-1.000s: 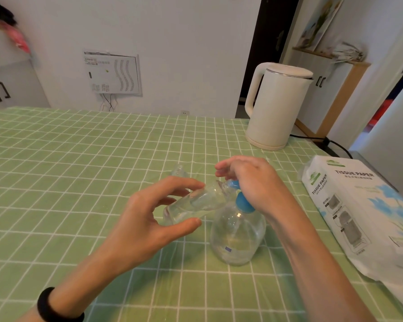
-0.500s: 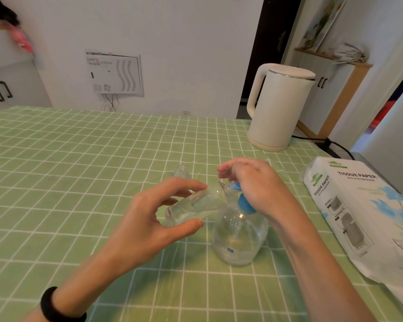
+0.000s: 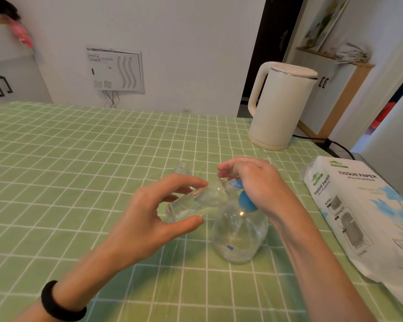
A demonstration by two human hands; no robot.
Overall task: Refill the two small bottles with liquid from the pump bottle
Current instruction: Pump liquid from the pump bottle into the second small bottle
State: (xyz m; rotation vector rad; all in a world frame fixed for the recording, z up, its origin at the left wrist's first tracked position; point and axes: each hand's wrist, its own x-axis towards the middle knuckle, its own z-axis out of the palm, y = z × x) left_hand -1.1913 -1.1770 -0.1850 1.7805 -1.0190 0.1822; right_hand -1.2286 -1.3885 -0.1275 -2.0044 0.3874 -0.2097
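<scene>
Head view: "TISSUE PAPER" pack [image 3: 358, 217]

Clear glossy plastic pump bottle [image 3: 239, 238] and small bottle [image 3: 196, 202], glossy checked tablecloth [image 3: 79, 159], smooth matt kettle [image 3: 280, 108]

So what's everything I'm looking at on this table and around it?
pump bottle: one, clear with blue pump, centre-right of the table.
tilted small bottle: one, clear, neck towards the pump's nozzle.
standing small bottle: one, clear, upright behind the left hand.
kettle: one, cream, far right of the table.
tissue pack: one, white, right edge.
tablecloth: one, green with white checks.
wall panel: one, white, back wall.
wristband: one, black, left wrist.
left hand: holds the tilted small bottle.
right hand: curled over the pump head.
</scene>
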